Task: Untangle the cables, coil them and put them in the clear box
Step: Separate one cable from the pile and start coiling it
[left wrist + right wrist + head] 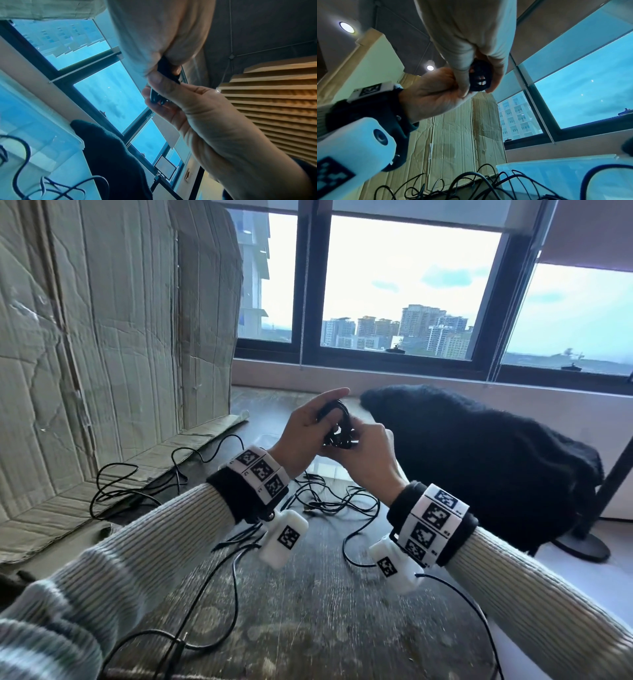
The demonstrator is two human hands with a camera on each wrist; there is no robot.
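Observation:
A small coil of black cable (pixel 337 422) is held up above the table between both hands. My left hand (pixel 305 428) grips its left side, thumb raised over the top. From the right, my right hand (pixel 366 455) pinches the lower part of the coil (pixel 479 77). In the left wrist view the coil (pixel 167 70) sits between curled fingers. Several loose black cables (pixel 329 501) lie tangled on the worn wooden table (pixel 308 611) beneath my wrists, and another cable loop (pixel 137 484) reaches left. The clear box (pixel 556 167) stands on the table under my hands, also seen in the left wrist view (pixel 51 140).
Creased cardboard (pixel 102 337) leans upright at the left, its flap lying on the table. A black fleece garment (pixel 479 460) is heaped at the right behind the hands. A dark stand base (pixel 582 546) sits at the far right. Windows (pixel 411 285) run along the back.

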